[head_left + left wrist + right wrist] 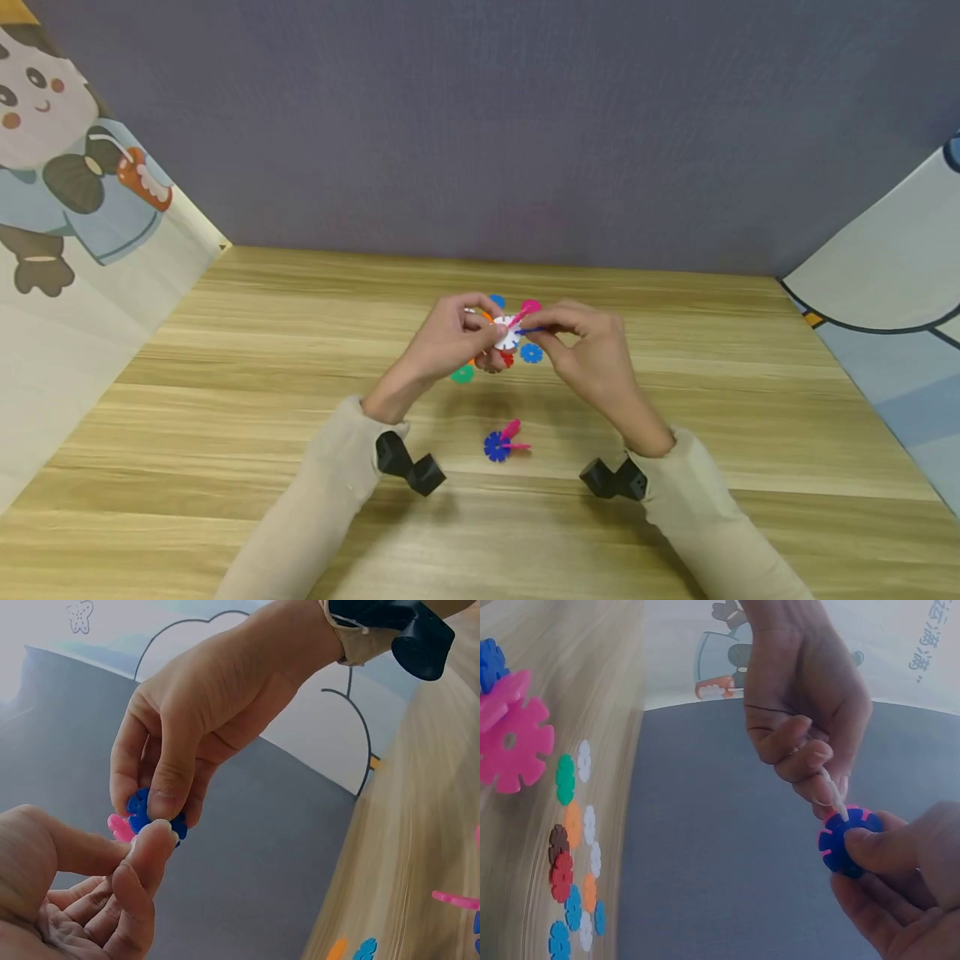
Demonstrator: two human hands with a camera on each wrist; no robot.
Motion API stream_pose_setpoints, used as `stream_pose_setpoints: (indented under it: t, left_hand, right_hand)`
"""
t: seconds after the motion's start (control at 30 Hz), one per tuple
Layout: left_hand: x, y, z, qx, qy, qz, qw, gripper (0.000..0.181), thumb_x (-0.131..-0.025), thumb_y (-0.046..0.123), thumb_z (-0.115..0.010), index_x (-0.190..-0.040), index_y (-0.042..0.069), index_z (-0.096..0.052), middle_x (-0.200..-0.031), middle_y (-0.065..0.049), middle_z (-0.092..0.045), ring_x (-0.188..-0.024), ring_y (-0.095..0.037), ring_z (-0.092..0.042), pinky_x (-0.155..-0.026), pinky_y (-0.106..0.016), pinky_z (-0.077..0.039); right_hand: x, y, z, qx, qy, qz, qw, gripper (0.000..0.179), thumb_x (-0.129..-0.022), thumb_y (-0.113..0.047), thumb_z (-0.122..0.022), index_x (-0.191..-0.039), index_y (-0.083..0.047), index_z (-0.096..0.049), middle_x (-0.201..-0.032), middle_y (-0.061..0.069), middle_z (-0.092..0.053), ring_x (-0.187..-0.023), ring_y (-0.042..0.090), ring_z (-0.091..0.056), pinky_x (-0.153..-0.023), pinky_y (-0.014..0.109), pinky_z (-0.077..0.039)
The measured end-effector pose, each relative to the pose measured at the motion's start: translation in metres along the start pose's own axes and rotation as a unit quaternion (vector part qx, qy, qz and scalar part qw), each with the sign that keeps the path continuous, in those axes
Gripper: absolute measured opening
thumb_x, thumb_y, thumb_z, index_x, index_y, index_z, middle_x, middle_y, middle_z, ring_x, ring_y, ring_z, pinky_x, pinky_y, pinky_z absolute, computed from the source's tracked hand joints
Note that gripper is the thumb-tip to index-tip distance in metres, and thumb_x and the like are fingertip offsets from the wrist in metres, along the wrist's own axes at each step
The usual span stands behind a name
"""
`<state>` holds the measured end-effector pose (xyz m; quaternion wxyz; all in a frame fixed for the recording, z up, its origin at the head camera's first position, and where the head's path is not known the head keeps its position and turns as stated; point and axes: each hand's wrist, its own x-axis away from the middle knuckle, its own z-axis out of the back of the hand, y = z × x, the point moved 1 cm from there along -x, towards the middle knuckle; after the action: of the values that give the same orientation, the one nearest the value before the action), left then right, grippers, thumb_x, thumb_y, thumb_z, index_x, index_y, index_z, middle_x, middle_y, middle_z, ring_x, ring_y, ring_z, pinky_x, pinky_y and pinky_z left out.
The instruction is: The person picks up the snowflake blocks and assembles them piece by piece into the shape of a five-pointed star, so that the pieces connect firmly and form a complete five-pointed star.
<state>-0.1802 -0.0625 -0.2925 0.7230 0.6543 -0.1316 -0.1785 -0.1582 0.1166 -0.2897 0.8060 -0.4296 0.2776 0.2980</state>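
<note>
Between thumb and fingers my left hand (459, 337) pinches a white notched plastic disc (507, 333), raised above the table. My right hand (592, 350) pinches a dark blue notched disc (845, 840) by its edge. The two discs meet at their rims, the white one edge-on to the blue in the right wrist view. A pink disc (519, 317) also sticks up from the white one, partly hidden by the fingers. Nearer the front lies a joined piece, a dark blue disc (496, 447) with two pink discs (511, 430) standing in it.
Beneath and behind the hands, loose notched discs are spread on the wooden table (300, 383): a green disc (462, 374), a light blue disc (531, 353), a red disc (562, 877), a brown disc (559, 844), and several orange and white ones. A grey panel (495, 125) stands behind.
</note>
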Motion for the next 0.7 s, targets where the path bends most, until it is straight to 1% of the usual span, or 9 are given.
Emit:
stream_pose_setpoints:
  t: [0.1, 0.17, 0.23, 0.3, 0.47, 0.53, 0.57, 0.6, 0.7]
  left_hand:
    - [-0.0002, -0.0012, -0.0011, -0.011, 0.002, -0.011, 0.9999, 0.009, -0.091, -0.003, -0.055, -0.099, -0.006, -0.053, -0.066, -0.014, -0.067, -0.054, -0.018, -0.064, -0.055, -0.031, -0.054]
    - [-0.0005, -0.002, -0.0017, -0.021, 0.002, -0.018, 0.9996, 0.008, -0.091, -0.004, -0.055, -0.098, -0.007, -0.053, -0.063, -0.011, -0.066, -0.052, -0.016, -0.063, -0.053, -0.029, -0.053]
    - [-0.001, -0.0024, -0.0027, -0.028, 0.002, -0.019, 0.9994, 0.007, -0.091, -0.004, -0.054, -0.097, -0.007, -0.053, -0.061, -0.004, -0.065, -0.051, -0.013, -0.061, -0.052, -0.026, -0.052]
    - [-0.0014, -0.0019, -0.0039, -0.028, 0.003, -0.019, 0.9994, 0.007, -0.091, -0.004, -0.054, -0.097, -0.006, -0.053, -0.061, -0.002, -0.064, -0.05, -0.012, -0.06, -0.052, -0.025, -0.052]
    - [-0.0021, -0.0006, -0.0056, -0.013, 0.001, -0.022, 0.9997, 0.007, -0.091, -0.004, -0.054, -0.098, -0.006, -0.052, -0.063, -0.008, -0.065, -0.05, -0.012, -0.059, -0.052, -0.026, -0.052]
    - [-0.0022, -0.0004, -0.0052, -0.008, -0.003, -0.025, 0.9996, 0.007, -0.091, -0.004, -0.054, -0.097, -0.006, -0.052, -0.063, -0.007, -0.065, -0.051, -0.013, -0.06, -0.052, -0.027, -0.052]
    - [-0.0019, 0.0001, -0.0047, -0.006, -0.005, -0.025, 0.9997, 0.007, -0.092, -0.003, -0.054, -0.098, -0.005, -0.052, -0.063, -0.006, -0.065, -0.052, -0.015, -0.061, -0.054, -0.031, -0.054]
    - [-0.002, 0.0002, -0.004, -0.005, -0.007, -0.025, 0.9996, 0.007, -0.092, -0.003, -0.054, -0.098, -0.005, -0.052, -0.064, -0.005, -0.065, -0.053, -0.016, -0.062, -0.055, -0.033, -0.055]
    - [-0.0016, 0.0004, -0.0019, -0.012, -0.016, -0.023, 0.9995, 0.009, -0.092, -0.001, -0.054, -0.1, -0.004, -0.052, -0.064, -0.006, -0.065, -0.054, -0.016, -0.062, -0.056, -0.033, -0.056]
  right_hand:
    - [0.0005, -0.0004, -0.0026, 0.003, 0.008, 0.014, 0.9999, 0.013, -0.071, 0.01, -0.076, -0.076, -0.002, -0.074, -0.076, 0.009, -0.072, -0.067, 0.017, -0.067, -0.064, 0.01, -0.05]
    - [0.0009, -0.0007, -0.0043, 0.009, 0.007, 0.022, 0.9997, 0.014, -0.071, 0.011, -0.076, -0.075, -0.002, -0.074, -0.075, 0.009, -0.072, -0.065, 0.016, -0.066, -0.062, 0.01, -0.049]
    - [0.0013, -0.0007, -0.0048, 0.015, 0.006, 0.024, 0.9996, 0.014, -0.071, 0.011, -0.076, -0.075, -0.002, -0.074, -0.075, 0.008, -0.072, -0.065, 0.015, -0.066, -0.062, 0.011, -0.049]
    - [0.0013, -0.0008, -0.0036, 0.017, 0.005, 0.02, 0.9996, 0.014, -0.071, 0.011, -0.076, -0.075, -0.002, -0.074, -0.075, 0.009, -0.072, -0.066, 0.016, -0.067, -0.063, 0.01, -0.049]
    - [-0.0002, 0.0005, 0.001, -0.002, 0.001, 0.011, 0.9999, 0.013, -0.072, 0.009, -0.076, -0.077, -0.003, -0.074, -0.078, 0.01, -0.072, -0.071, 0.019, -0.069, -0.068, 0.01, -0.051]
    - [-0.001, 0.0014, 0.0021, -0.009, -0.006, 0.013, 0.9999, 0.012, -0.073, 0.008, -0.076, -0.078, -0.003, -0.074, -0.079, 0.01, -0.072, -0.072, 0.019, -0.069, -0.069, 0.012, -0.053]
    - [-0.0013, 0.002, 0.0024, -0.011, -0.01, 0.014, 0.9998, 0.012, -0.073, 0.008, -0.076, -0.079, -0.003, -0.074, -0.079, 0.009, -0.072, -0.072, 0.019, -0.069, -0.069, 0.013, -0.053]
    - [-0.0016, 0.0025, 0.0026, -0.014, -0.013, 0.015, 0.9997, 0.012, -0.073, 0.008, -0.076, -0.079, -0.003, -0.074, -0.08, 0.009, -0.072, -0.072, 0.019, -0.069, -0.069, 0.015, -0.054]
    - [-0.0018, 0.0031, 0.0038, -0.018, -0.023, 0.015, 0.9995, 0.013, -0.073, 0.008, -0.076, -0.081, -0.003, -0.074, -0.08, 0.009, -0.072, -0.073, 0.019, -0.069, -0.068, 0.019, -0.056]
